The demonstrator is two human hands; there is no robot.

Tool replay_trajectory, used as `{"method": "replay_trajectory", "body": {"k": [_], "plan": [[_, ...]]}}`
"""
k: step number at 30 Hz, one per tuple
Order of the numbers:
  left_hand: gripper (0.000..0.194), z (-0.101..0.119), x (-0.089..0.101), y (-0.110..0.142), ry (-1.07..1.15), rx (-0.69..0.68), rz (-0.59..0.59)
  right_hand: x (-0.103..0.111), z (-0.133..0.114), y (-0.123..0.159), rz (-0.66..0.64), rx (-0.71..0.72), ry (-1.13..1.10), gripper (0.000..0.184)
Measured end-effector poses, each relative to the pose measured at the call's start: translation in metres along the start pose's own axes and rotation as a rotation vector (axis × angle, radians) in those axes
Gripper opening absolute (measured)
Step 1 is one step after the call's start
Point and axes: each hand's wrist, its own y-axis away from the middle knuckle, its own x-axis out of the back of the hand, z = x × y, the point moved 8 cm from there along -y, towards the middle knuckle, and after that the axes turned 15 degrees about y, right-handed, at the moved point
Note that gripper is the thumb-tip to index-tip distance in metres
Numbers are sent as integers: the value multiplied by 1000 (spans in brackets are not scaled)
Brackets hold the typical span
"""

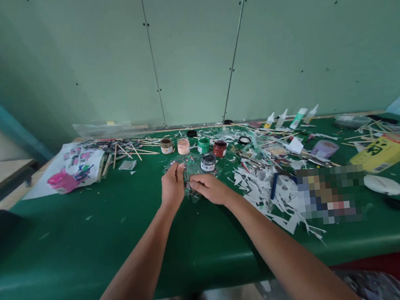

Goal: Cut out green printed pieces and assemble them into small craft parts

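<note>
Both my hands meet over the middle of the green table point(88, 236). My left hand point(172, 186) is closed, thumb and fingers pinching a small clear, speckled piece point(189, 181) that looks like a plastic bag or sheet. My right hand point(208, 187) is closed on the same piece from the right side. Just beyond the hands stand several small paint jars: a brown one point(166, 145), a peach one point(183, 146), a green one point(204, 145), a red one point(219, 148) and a black one point(208, 162).
White paper scraps point(260, 186) litter the table right of my hands. Wooden sticks point(129, 149) and a printed sheet with a pink jar point(61, 181) lie at the left. Glue bottles point(289, 118) stand at the back, and a yellow packet point(384, 151) and a white lid point(383, 184) lie at the right.
</note>
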Motion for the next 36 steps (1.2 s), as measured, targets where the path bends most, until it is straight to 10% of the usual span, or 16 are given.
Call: {"method": "replay_trajectory", "body": {"k": [7, 20, 36], "plan": [[37, -3, 15, -4, 60, 17, 107, 4, 0, 1, 76, 12, -18, 30], [60, -8, -11, 0, 419, 195, -103, 21, 13, -2, 337, -108, 38, 33], [43, -6, -24, 9, 262, 128, -254, 24, 10, 4, 364, -68, 21, 36]]}}
